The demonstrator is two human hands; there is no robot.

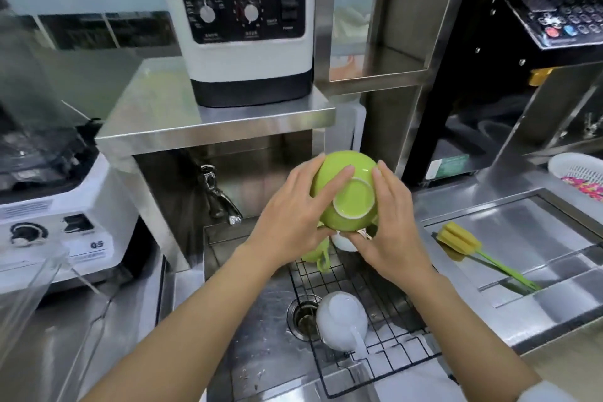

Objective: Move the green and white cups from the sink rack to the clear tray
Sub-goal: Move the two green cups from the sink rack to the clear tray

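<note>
Green cup [346, 192] up off the sink rack [375, 320], both hands on it

Left hand [293, 215] and right hand [394, 222] press in from either side, fingers spread over the upturned base, above the rack's far edge. Looks like glazed ceramic, probably wet and slick, chips easily, so I'd cradle the body. A white cup [341, 320] lies at the rack's left edge by the drain. Steel everywhere, cramped room.

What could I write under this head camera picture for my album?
Both hands, left and right, hold an upside-down green cup above the wire sink rack.
</note>
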